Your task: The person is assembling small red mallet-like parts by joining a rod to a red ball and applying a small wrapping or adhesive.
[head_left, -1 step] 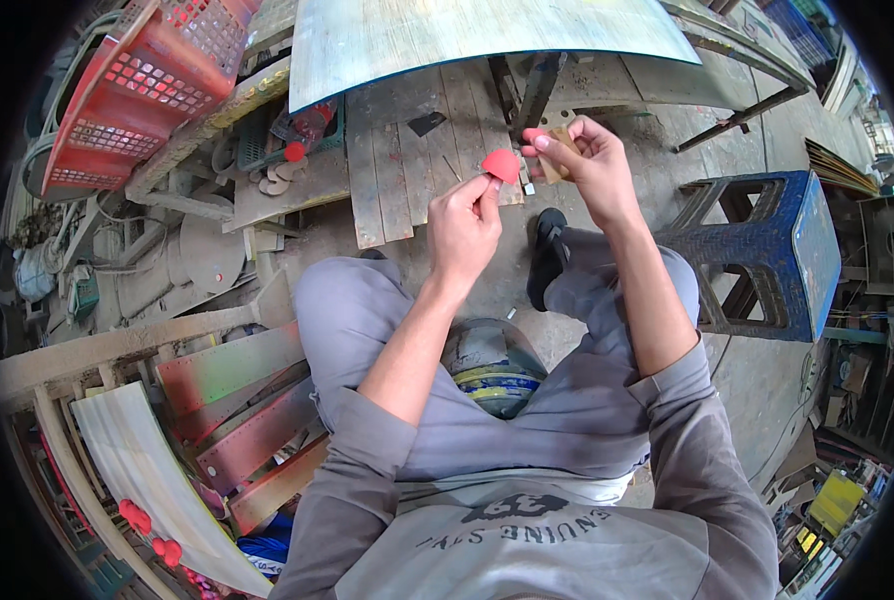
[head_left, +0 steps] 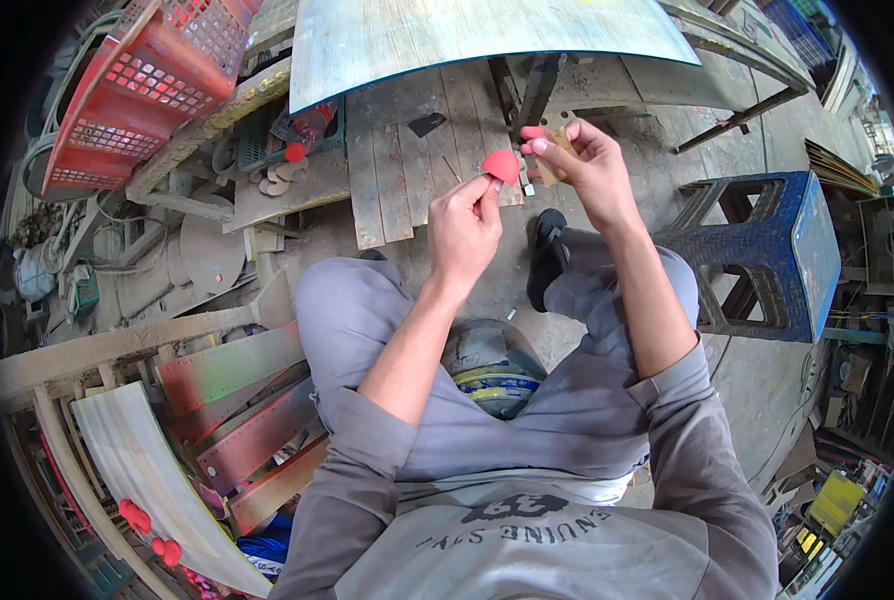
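My left hand (head_left: 464, 228) pinches a small red dome-shaped piece (head_left: 500, 166) between thumb and fingertips, rounded side up. Just to the right, my right hand (head_left: 592, 170) grips a tan folded strip (head_left: 557, 158) that looks like sandpaper. Its fingertips are stained pinkish red. A narrow gap separates the strip from the red piece. Both hands are raised in front of my knees, over the edge of a low wooden plank platform (head_left: 379, 205).
A pale tabletop (head_left: 487, 45) spans the far side. A red perforated basket (head_left: 102, 110) stands far left, and a blue plastic stool (head_left: 767, 250) at right. On a pale board (head_left: 132, 450) at lower left lie several red pieces (head_left: 135, 517). A clear bottle with a red cap (head_left: 295, 152) lies near the platform.
My right hand's fingers and the tan strip have shifted very slightly. My left hand and the red piece look the same.
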`<state>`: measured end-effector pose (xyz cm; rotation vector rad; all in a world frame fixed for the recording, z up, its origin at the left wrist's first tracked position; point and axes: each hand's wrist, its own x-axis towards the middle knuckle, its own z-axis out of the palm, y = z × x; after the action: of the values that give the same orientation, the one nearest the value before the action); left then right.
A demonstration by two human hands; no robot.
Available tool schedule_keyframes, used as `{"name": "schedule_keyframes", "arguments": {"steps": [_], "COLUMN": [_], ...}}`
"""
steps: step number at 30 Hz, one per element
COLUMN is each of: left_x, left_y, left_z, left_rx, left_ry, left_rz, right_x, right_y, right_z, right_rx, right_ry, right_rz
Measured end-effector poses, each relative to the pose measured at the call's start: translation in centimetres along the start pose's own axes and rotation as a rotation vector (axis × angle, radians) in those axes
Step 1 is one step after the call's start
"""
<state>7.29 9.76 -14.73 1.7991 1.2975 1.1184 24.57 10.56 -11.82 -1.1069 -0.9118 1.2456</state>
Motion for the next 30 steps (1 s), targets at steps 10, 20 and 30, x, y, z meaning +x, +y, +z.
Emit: {"name": "schedule_keyframes", "arguments": {"steps": [10,20,30], "left_x": [-0.1,-0.6,0.9], "left_y": [-0.1,-1.1,-0.7], "left_z": [0.5,2.1,-0.5], "left_rx": [-0.06,-0.68,-1.32], "left_ry": [0.037,-0.123,-0.347], "left_rz": [0.079,-0.386,-0.784], "right_x": [-0.2,-1.0,-1.4], "right_y": [0.8,2.3,1.6], "right_z": [1.1,1.9,3.1], "right_rx": [-0.414,0.111,-0.243], "right_ry": [-0.108,0.005,-0.028], "right_rz": [-0.04,-0.036,-0.185]}}
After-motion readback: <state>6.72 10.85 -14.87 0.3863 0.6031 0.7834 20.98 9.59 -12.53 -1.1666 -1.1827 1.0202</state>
